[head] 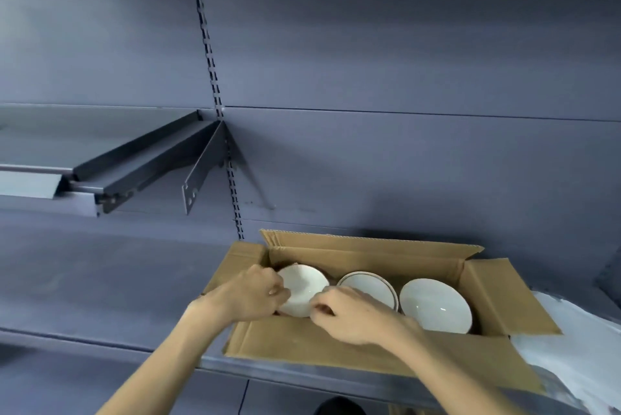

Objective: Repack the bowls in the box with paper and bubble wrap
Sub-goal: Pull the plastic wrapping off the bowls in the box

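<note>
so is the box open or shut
Open: the box has all its flaps folded outward, and three white bowls show inside.

Matt cardboard, glossy ceramic, dull painted metal.
Brown corrugated box [336, 347] looks rough and matt; white bowls [433, 305] gleam smooth and glazed; grey shelf [100, 280] is matt metal; white paper [571, 357] lies crinkled on the right.

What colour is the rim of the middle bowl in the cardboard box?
The round white middle bowl has a thin brownish rim line, as seen in the head view.
</note>
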Action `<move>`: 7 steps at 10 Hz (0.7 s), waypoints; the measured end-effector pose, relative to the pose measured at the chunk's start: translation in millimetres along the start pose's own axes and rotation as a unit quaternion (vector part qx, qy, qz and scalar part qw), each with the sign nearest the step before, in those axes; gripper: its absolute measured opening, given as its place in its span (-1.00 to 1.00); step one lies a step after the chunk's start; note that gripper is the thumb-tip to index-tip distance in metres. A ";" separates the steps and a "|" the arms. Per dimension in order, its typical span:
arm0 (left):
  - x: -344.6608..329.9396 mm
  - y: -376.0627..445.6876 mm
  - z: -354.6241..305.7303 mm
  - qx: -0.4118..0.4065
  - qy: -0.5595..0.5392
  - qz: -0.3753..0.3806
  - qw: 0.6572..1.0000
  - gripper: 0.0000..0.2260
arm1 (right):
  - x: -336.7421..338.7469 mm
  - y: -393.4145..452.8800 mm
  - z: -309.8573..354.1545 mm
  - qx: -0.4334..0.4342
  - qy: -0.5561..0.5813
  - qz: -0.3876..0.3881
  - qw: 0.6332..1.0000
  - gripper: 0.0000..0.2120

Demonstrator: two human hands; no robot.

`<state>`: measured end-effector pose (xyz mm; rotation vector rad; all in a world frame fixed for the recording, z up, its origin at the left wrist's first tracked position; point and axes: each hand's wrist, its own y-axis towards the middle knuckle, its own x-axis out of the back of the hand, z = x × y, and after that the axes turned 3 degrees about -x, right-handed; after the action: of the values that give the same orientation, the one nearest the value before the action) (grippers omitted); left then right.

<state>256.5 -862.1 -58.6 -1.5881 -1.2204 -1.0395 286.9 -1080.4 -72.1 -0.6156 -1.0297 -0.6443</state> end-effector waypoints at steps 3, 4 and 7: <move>-17.6 -18.6 -1.8 0.045 -0.036 0.126 0.990 -0.37 | -21.8 19.5 19.7 0.000 -0.027 0.012 1.000 -0.58; -8.6 -9.1 -11.2 0.084 -0.088 0.207 0.971 -0.52 | -23.9 15.2 16.5 -0.013 0.002 0.007 1.000 -0.65; -25.2 5.7 11.4 0.193 0.055 0.182 0.963 -0.62 | -16.7 2.7 8.8 -0.083 0.065 0.077 0.991 -0.54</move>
<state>258.9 -858.8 -86.5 -1.3597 -0.9390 -0.6015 277.7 -1069.1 -84.4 -0.7805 -0.8039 -0.6298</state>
